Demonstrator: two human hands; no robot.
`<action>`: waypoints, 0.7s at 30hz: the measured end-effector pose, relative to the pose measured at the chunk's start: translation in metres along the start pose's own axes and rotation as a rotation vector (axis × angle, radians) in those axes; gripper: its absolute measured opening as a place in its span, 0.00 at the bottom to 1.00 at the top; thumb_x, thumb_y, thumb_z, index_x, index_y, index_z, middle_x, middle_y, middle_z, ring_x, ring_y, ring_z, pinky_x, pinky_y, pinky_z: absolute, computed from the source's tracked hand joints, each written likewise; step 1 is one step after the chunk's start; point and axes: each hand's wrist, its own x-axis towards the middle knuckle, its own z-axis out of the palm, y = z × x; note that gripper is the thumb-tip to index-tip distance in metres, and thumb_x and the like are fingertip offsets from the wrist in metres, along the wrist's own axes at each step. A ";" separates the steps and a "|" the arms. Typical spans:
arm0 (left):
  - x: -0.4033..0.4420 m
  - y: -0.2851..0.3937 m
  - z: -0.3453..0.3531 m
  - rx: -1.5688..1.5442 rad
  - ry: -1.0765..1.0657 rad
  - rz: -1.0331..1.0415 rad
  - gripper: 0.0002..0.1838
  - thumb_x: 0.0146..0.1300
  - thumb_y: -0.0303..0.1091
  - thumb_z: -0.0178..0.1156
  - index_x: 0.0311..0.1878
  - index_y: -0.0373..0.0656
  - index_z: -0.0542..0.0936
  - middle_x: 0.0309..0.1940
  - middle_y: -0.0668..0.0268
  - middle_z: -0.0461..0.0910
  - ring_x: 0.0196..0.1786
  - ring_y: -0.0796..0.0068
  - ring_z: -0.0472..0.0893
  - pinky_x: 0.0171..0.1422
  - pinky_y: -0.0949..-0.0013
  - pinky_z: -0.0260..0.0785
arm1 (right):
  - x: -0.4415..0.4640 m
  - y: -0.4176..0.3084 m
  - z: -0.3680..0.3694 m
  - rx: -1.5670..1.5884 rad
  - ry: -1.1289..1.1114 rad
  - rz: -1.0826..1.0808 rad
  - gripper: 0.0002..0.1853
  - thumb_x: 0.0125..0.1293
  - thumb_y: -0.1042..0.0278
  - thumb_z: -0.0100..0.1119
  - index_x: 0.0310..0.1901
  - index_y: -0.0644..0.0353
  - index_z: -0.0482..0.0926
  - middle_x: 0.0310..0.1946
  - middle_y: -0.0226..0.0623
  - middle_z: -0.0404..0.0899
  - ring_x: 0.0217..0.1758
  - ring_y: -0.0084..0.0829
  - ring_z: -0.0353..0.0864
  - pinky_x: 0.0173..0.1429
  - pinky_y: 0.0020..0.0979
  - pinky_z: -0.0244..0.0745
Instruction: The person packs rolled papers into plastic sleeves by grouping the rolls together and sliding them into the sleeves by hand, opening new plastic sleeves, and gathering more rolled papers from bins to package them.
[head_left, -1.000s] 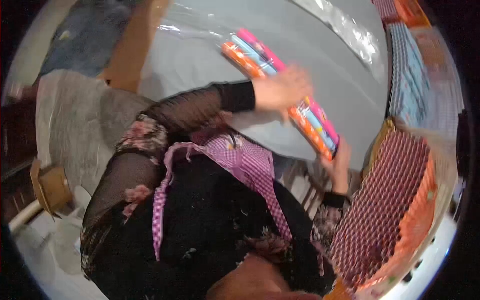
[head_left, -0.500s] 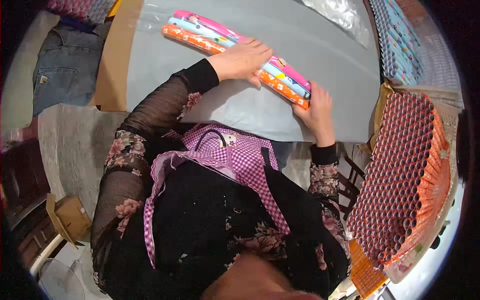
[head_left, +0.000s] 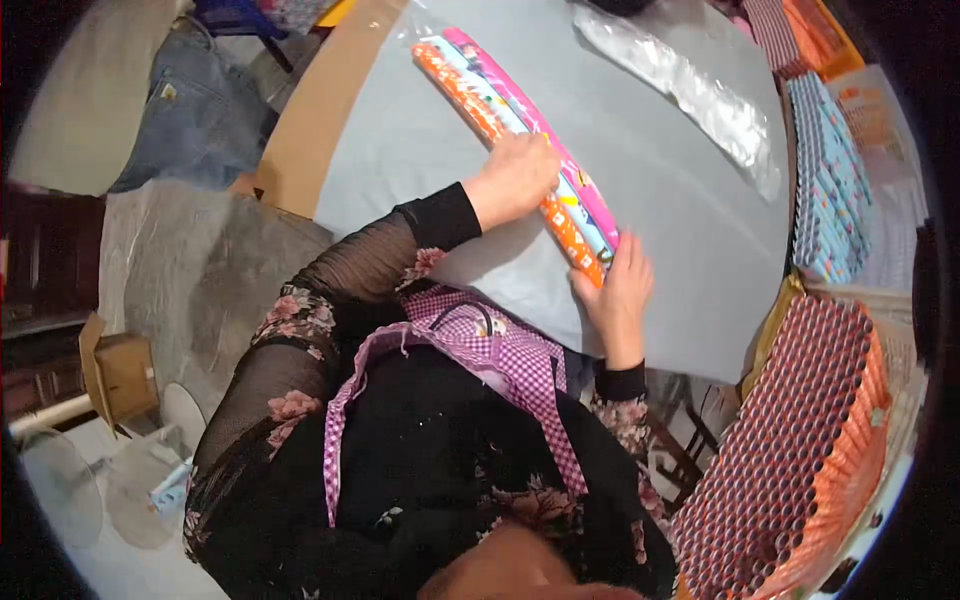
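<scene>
Three long patterned tubes (head_left: pixel 470 82), one pink, one light blue and one orange, lie side by side in a clear plastic sleeve over the grey table (head_left: pixel 700 260). My left hand (head_left: pixel 517 178) is closed across the middle of the bundle, its fingers curled over the tubes. At the near right end, my right hand (head_left: pixel 622 300) grips the bundle with the thumb on the orange side and the fingers on the pink side. The palms and part of the tubes' middle are hidden.
A pile of clear plastic sleeves (head_left: pixel 690 90) lies at the table's far side. Along the right stand stacked blue tubes (head_left: pixel 828 180) and a large stack of orange tubes (head_left: pixel 780 440) with open ends. Brown cardboard (head_left: pixel 315 130) edges the table's left; a small carton (head_left: pixel 125 375) is lower left.
The view has swung, so table and stacks sit lower and the bundle slants more steeply. My left hand has curled more tightly over the middle; my right hand stays at the near end.
</scene>
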 end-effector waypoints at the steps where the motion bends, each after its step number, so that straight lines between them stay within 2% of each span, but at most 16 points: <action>1: -0.003 0.001 -0.004 0.011 0.021 0.024 0.08 0.60 0.34 0.60 0.35 0.39 0.78 0.30 0.57 0.79 0.36 0.56 0.81 0.41 0.53 0.71 | -0.003 0.001 -0.002 0.058 -0.005 -0.010 0.51 0.44 0.52 0.78 0.67 0.71 0.64 0.59 0.58 0.72 0.57 0.57 0.73 0.61 0.50 0.70; 4: -0.008 0.006 -0.007 0.018 0.066 0.028 0.05 0.60 0.31 0.56 0.33 0.39 0.77 0.31 0.57 0.79 0.34 0.56 0.81 0.40 0.53 0.71 | -0.018 0.009 -0.011 0.151 -0.051 -0.023 0.53 0.43 0.52 0.79 0.68 0.72 0.62 0.60 0.59 0.71 0.58 0.58 0.73 0.63 0.50 0.69; 6: -0.009 0.017 -0.018 0.078 0.022 -0.094 0.05 0.60 0.31 0.56 0.33 0.40 0.77 0.32 0.57 0.79 0.34 0.56 0.82 0.40 0.54 0.70 | -0.026 0.011 -0.018 0.189 -0.094 -0.022 0.54 0.43 0.53 0.79 0.68 0.73 0.62 0.60 0.59 0.71 0.59 0.58 0.73 0.63 0.50 0.68; 7: -0.014 0.015 -0.013 0.102 0.133 -0.008 0.05 0.57 0.32 0.57 0.31 0.43 0.80 0.31 0.59 0.79 0.35 0.64 0.79 0.37 0.58 0.68 | -0.029 0.012 -0.020 0.199 -0.118 -0.002 0.54 0.42 0.53 0.80 0.68 0.72 0.62 0.60 0.58 0.71 0.59 0.57 0.72 0.63 0.50 0.68; 8: -0.018 0.015 -0.011 0.104 0.141 -0.014 0.05 0.57 0.32 0.57 0.31 0.43 0.80 0.31 0.59 0.79 0.35 0.64 0.79 0.37 0.58 0.68 | -0.031 0.013 -0.022 0.209 -0.142 0.020 0.54 0.42 0.54 0.80 0.68 0.72 0.62 0.59 0.58 0.71 0.59 0.57 0.72 0.63 0.50 0.68; 10: -0.024 0.021 -0.013 0.294 0.199 0.103 0.05 0.56 0.33 0.58 0.27 0.45 0.80 0.29 0.62 0.78 0.34 0.66 0.79 0.35 0.58 0.66 | -0.035 0.008 -0.024 0.201 -0.136 0.019 0.54 0.42 0.55 0.80 0.69 0.71 0.62 0.58 0.57 0.72 0.60 0.56 0.71 0.64 0.49 0.68; 12: -0.023 0.022 -0.012 0.304 0.212 0.081 0.05 0.54 0.34 0.58 0.26 0.46 0.81 0.26 0.65 0.77 0.32 0.68 0.78 0.32 0.59 0.63 | -0.035 0.001 -0.026 0.179 -0.148 0.060 0.52 0.44 0.57 0.80 0.68 0.70 0.61 0.59 0.56 0.72 0.59 0.57 0.70 0.63 0.48 0.68; 14: -0.021 0.018 -0.006 0.145 -0.018 0.073 0.07 0.56 0.32 0.58 0.34 0.39 0.80 0.31 0.58 0.80 0.34 0.62 0.82 0.35 0.58 0.71 | -0.039 0.002 -0.018 0.195 -0.155 0.061 0.50 0.46 0.60 0.78 0.68 0.72 0.62 0.59 0.58 0.71 0.59 0.57 0.70 0.64 0.48 0.68; 16: -0.021 0.018 -0.007 0.118 0.034 0.073 0.07 0.56 0.31 0.58 0.33 0.38 0.79 0.28 0.58 0.79 0.34 0.60 0.82 0.35 0.57 0.73 | -0.037 -0.001 -0.015 0.199 -0.141 0.045 0.48 0.48 0.62 0.76 0.68 0.73 0.61 0.59 0.61 0.70 0.59 0.58 0.70 0.64 0.48 0.68; 19: -0.016 0.018 -0.008 -0.138 0.051 0.087 0.06 0.57 0.30 0.57 0.30 0.38 0.79 0.28 0.57 0.79 0.35 0.57 0.82 0.38 0.55 0.73 | -0.034 -0.003 -0.006 0.194 -0.105 0.060 0.46 0.50 0.63 0.75 0.68 0.75 0.61 0.58 0.62 0.70 0.58 0.58 0.69 0.64 0.48 0.68; 21: -0.015 0.016 -0.005 -0.142 0.068 0.099 0.06 0.57 0.30 0.57 0.30 0.37 0.79 0.29 0.57 0.79 0.35 0.57 0.82 0.39 0.55 0.74 | -0.028 -0.003 -0.001 0.188 -0.085 0.042 0.46 0.51 0.63 0.75 0.68 0.75 0.61 0.58 0.62 0.70 0.58 0.58 0.69 0.63 0.49 0.68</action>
